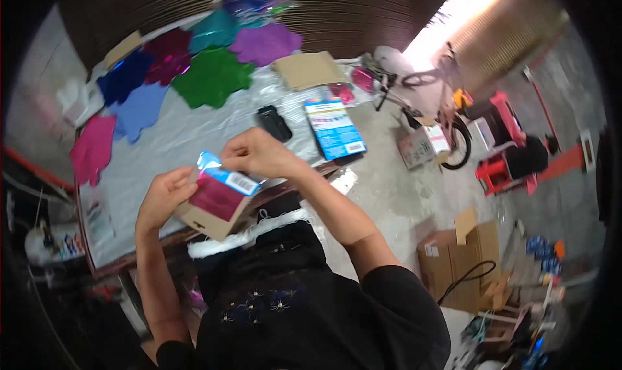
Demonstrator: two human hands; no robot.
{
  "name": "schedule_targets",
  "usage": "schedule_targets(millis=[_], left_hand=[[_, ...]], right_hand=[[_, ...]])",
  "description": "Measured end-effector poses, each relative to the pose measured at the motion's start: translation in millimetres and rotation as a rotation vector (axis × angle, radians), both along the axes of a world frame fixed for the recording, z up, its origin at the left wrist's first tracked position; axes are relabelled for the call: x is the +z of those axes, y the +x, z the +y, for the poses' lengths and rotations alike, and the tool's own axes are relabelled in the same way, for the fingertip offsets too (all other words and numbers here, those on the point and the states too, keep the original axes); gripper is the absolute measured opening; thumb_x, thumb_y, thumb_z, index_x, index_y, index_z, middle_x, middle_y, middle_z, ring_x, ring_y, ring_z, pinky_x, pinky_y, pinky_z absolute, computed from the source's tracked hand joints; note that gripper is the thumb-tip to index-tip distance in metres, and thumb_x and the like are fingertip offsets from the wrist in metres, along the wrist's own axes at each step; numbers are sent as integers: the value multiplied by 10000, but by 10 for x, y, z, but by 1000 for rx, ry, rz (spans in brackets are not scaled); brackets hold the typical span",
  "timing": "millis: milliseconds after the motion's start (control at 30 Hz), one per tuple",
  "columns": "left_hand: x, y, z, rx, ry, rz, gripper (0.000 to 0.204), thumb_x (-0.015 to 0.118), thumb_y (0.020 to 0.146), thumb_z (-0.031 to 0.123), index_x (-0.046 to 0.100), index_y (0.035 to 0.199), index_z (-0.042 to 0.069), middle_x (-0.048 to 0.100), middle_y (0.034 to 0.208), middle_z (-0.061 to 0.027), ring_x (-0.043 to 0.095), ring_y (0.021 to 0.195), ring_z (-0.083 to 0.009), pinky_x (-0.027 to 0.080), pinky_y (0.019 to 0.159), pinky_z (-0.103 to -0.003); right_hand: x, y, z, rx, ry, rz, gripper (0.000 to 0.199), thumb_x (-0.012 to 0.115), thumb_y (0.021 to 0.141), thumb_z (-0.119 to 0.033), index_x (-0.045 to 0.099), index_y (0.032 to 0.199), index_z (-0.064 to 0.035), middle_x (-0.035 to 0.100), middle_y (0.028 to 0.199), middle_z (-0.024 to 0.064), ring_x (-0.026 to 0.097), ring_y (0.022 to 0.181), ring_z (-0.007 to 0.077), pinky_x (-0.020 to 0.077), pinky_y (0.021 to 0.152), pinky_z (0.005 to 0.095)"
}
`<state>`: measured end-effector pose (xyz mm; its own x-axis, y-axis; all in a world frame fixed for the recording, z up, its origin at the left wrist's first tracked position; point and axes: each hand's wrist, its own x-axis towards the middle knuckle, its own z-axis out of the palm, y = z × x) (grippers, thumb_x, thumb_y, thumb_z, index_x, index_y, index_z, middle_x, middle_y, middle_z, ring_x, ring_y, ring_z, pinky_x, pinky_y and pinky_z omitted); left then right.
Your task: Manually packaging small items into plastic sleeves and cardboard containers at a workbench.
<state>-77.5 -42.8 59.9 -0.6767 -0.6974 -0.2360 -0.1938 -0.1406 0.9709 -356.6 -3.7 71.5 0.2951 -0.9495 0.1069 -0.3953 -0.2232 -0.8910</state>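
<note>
Close in front of my body, above the table's near edge, I hold a brown cardboard package [206, 222] with a blue-and-white printed end and a barcode. Dark pink material [219, 196] shows on its face. My left hand [165, 194] is closed on the package's left side, thumb on top. At the upper end my right hand [260, 153] has its fingers bent in a pinch beside the blue end; the fingertips are partly hidden. Just beyond it lies a black case-like object [275, 123], with a blue printed packet [335, 129] to its right.
Shiny coloured sheets, among them a green one [210, 78] and a purple one [265, 44], cover the back of the silver-covered table [175, 151]. A flat brown cardboard piece [310, 71] lies at the back right. On the floor are a bicycle [457, 137] and an open carton [453, 260].
</note>
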Motion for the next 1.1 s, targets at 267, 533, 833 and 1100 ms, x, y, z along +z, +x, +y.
schedule_targets(millis=[267, 533, 833, 1100], left_hand=[[-137, -18, -5, 266, 3, 348, 164, 591, 984, 144, 631, 1080, 17, 690, 1016, -50, 635, 879, -84, 496, 746, -232], [-361, 63, 7, 388, 69, 386, 284, 569, 1006, 268, 611, 1115, 9, 666, 1063, -52, 617, 937, -94, 495, 802, -251], [-505, 262, 58, 500, 176, 348, 551, 513, 1015, 421, 497, 1307, -47, 595, 1272, -117, 588, 1110, -160, 486, 932, -324], [-389, 335, -113, 269, 536, 568, 519, 462, 1020, 462, 587, 1190, -12, 675, 1060, -102, 660, 954, -198, 528, 861, -337]], right_hand=[[-91, 72, 344, -295, 270, -653, 239, 679, 920, -186, 682, 975, 46, 698, 804, 83, 651, 669, 118, 531, 609, 236], [-165, 545, 413, -357, 232, -607, 167, 692, 906, -132, 690, 897, 35, 693, 759, 78, 634, 610, 115, 524, 558, 241], [-186, 989, 384, -379, 219, -570, 126, 696, 886, -108, 682, 836, 8, 669, 712, 56, 617, 591, 100, 486, 530, 231], [-115, 910, 105, -345, 504, -642, 96, 690, 814, -136, 672, 786, -47, 622, 667, 17, 545, 539, 98, 420, 490, 231]])
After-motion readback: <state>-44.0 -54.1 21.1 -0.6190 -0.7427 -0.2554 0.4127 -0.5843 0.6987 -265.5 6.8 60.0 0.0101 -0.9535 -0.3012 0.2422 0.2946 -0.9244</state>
